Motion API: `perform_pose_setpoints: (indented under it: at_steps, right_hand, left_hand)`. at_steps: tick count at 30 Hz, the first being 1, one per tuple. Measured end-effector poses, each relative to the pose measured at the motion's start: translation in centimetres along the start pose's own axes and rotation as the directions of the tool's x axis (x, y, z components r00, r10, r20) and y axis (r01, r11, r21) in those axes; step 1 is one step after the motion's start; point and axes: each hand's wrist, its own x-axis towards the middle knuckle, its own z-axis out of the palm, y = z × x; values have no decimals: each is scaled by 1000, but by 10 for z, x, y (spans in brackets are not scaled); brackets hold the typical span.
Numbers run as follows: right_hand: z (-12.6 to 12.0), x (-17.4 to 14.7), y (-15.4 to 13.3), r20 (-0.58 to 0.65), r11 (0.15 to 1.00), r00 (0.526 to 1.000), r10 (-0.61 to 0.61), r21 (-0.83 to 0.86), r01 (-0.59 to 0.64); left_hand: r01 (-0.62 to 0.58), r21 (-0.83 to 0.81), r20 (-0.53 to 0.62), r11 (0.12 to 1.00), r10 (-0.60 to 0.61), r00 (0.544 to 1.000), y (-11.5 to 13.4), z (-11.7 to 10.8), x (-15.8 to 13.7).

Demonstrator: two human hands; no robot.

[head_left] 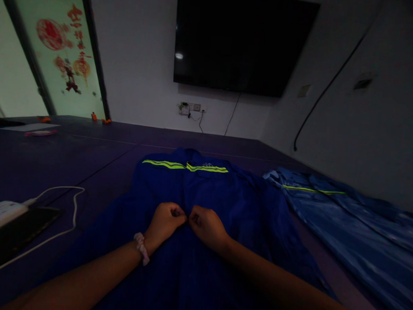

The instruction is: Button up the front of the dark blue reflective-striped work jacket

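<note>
A dark blue work jacket (212,191) with yellow reflective stripes across the chest lies spread out in front of me, collar away from me. My left hand (166,221), with a pale scrunchie (141,248) on its wrist, pinches the jacket's front at the middle seam. Just beside it, my right hand (207,225) is closed in a pinch on the other side of the same seam. The fingertips of both hands nearly meet. Whatever small fastening may be between them is too dark to make out.
A lighter blue garment (353,223) with a yellow stripe lies on the right. At left are a white power strip (6,213), a dark flat object (24,234) and a white cable (75,209). A large television (244,43) hangs on the far wall beyond the purple floor (101,147).
</note>
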Motion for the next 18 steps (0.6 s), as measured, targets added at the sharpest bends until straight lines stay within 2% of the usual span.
perform_pose_setpoints:
  at_steps: [6,11,18]
  right_hand:
    - [1,0,1,-5,999,1000,24,40,-24]
    - [2,1,1,1,990,999,50,132,-50]
    - [2,1,2,12,989,998,65,132,-66]
  left_hand:
    - [68,-30,9,997,-68,998,0,0,-1]
    - [37,-55,22,998,-36,999,-5,0,1]
    - [15,-76,53,997,-10,999,-7,0,2]
